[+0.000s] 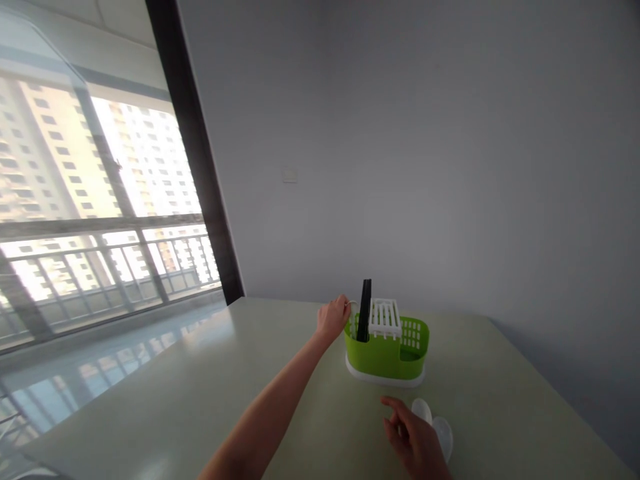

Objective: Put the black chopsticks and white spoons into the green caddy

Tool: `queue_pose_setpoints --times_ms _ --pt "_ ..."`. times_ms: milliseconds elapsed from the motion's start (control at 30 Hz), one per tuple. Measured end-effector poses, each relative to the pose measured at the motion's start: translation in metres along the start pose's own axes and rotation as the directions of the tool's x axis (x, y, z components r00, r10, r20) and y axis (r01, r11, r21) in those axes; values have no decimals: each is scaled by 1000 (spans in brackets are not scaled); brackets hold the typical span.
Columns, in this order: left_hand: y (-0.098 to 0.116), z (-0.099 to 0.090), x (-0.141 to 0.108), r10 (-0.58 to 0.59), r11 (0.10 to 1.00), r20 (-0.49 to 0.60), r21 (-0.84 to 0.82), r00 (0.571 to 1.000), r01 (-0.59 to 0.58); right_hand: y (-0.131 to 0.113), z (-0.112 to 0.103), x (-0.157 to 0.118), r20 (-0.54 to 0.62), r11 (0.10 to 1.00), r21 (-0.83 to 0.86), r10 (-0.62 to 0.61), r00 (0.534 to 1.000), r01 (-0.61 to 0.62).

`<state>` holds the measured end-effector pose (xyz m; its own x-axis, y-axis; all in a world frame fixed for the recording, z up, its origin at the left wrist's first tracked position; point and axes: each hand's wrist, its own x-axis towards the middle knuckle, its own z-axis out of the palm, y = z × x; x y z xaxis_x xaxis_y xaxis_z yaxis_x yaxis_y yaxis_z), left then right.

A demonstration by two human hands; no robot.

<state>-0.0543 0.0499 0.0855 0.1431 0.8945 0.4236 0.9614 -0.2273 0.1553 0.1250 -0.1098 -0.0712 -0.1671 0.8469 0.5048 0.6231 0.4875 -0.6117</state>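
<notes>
My left hand point(334, 318) reaches to the left end of a green basket point(373, 358) with a white base. Its fingers are closed on a thin, round-edged white thing point(352, 303), which looks like the bowl of a spoon, at the basket's rim. Black chopsticks point(366, 310) lean upright in the basket beside that hand. Lower right, my right hand point(413, 437) hovers low over the table, index finger stretched and the others loosely bent, holding nothing visible. Just beyond and beside it lie two white oval pieces, a farther one point(421, 409) and a nearer one point(444, 437) partly hidden by the hand.
A white slatted rack point(385, 316) sits across the top of the basket, with an open compartment to its right. The pale table point(280, 333) reaches back to a grey wall point(425, 167). A window point(100, 187) stands on the left.
</notes>
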Motion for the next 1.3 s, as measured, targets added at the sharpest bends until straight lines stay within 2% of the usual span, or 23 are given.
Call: queue_pose_setpoints --times_ms 167,300,400,500,600,667,733,800,867,900,967,1033,1100,1200,1300 --pt "-4 12 -1 -3 1000 29 -2 1000 3 -6 -1 0 17 999 6 42 999 -42" --pt "-4 6 -2 -7 1000 14 -22 1000 7 -11 -4 -1 18 999 15 41 999 -42" --pt "-2 -2 -12 -16 992 -124 -125 992 0 -18 -5 -1 49 1000 18 22 999 -23" --pt "6 3 -38 3 949 -273 -301 962 -88 -23 -3 -3 98 999 -16 -33 995 35" --pt "24 22 -73 119 840 -238 -493 964 -225 -26 0 -6 124 990 -96 -87 988 99" --pt "39 37 -92 146 736 -172 -639 974 -223 -26 0 -7 129 983 -130 -113 985 130" --pt "52 48 -104 54 628 -159 -762 986 -157 -26 -1 -8 119 981 -130 -130 984 146" --pt "60 54 -109 -106 522 -190 -846 976 -108 -26 -3 -7 92 982 -119 -134 987 144" --pt "62 57 -111 -213 449 -204 -889 956 -90 -25 -6 -6 48 984 -118 -129 991 134" --pt "62 59 -113 -226 436 -191 -897 955 -76 -25 -7 -6 27 985 -118 -127 991 130" --pt "60 66 -118 -168 460 -124 -887 978 -34 -25 -8 -5 -10 984 -117 -136 991 134" --pt "58 74 -125 -63 527 -19 -850 998 17 -26 -8 -6 -35 980 -117 -164 986 159" --pt "59 84 -131 30 605 79 -795 996 44 -27 -9 -7 -50 975 -125 -193 980 186" --pt "66 95 -133 155 705 204 -709 967 36 -27 -8 -7 -65 968 -146 -214 975 203" --pt "77 103 -130 258 777 368 -628 893 35 -23 -7 -6 -93 965 -171 -219 971 201"
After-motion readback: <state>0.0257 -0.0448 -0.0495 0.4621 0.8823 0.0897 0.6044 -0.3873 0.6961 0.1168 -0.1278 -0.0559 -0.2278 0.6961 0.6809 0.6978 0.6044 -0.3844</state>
